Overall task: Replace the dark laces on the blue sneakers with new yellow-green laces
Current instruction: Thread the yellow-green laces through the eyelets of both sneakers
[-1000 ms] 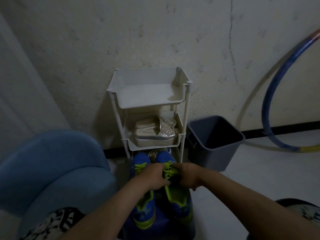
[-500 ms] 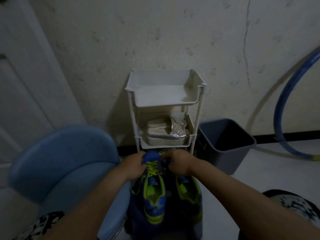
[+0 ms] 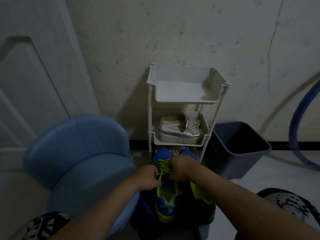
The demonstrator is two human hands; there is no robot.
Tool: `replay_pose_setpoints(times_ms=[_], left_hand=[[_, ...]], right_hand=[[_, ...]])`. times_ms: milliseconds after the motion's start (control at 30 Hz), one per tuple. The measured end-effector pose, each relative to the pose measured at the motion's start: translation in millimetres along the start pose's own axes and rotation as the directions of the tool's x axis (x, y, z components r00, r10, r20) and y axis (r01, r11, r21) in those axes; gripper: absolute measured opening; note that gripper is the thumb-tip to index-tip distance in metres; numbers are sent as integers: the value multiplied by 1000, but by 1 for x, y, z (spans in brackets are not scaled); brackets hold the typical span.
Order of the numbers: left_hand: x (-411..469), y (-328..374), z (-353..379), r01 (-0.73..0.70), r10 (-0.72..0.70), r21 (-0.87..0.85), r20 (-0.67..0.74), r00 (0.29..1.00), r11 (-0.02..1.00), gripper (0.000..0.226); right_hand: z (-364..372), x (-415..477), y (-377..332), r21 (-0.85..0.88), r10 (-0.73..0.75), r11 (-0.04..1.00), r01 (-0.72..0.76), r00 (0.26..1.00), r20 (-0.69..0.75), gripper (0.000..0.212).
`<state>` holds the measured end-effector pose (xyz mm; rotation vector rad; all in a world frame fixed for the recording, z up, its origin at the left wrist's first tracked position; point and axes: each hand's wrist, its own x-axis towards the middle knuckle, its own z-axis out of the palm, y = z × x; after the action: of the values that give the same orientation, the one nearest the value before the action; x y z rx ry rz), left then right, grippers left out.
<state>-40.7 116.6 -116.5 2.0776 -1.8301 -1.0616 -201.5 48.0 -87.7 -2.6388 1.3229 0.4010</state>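
Your left hand [image 3: 149, 177] and right hand [image 3: 180, 168] seem to pinch the lace [image 3: 163, 168]; silver shoes [image 3: 180, 131] sit in the rack [image 3: 183, 101].

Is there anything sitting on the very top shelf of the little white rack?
No, the top shelf of the white rack holds nothing, while the silver shoes sit on the shelf below it.

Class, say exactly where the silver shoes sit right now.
In the head view, the silver shoes lie on the middle shelf of the white rack, against the wall, left of the dark bin and above the blue sneakers.
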Motion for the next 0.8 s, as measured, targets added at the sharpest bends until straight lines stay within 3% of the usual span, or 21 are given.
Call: replay_pose_setpoints(times_ms=[167, 267, 367, 433, 533, 667, 800], left_hand=[[-3, 3, -7, -25, 21, 60, 57, 998, 998, 37], [-6, 4, -14, -17, 16, 4, 50, 999, 1000, 36], [-8, 7, -19, 15, -4, -120, 91, 996, 993, 30], [-11, 8, -18, 9, 3, -103, 117, 993, 995, 18], [-8, 10, -13, -20, 20, 10, 22, 1000, 1000, 25], [-1, 10, -5, 16, -18, -76, -27, 999, 997, 22], [3, 5, -6, -111, 113, 27, -116, 987, 993, 24]], right_hand=[[3, -4, 0, 5, 7, 1000, -6, 999, -48, 41], [2, -6, 4, 24, 8, 1000, -6, 996, -89, 46], [0, -6, 9, 97, -41, 994, 40, 999, 2, 40], [-3, -5, 14, 166, -73, 984, 64, 996, 50, 34], [-4, -5, 20, 231, -75, 971, 63, 996, 43, 28], [1, -8, 23, 232, -84, 969, 83, 996, -4, 24], [5, -4, 22, 199, -111, 972, 126, 990, -82, 21]])
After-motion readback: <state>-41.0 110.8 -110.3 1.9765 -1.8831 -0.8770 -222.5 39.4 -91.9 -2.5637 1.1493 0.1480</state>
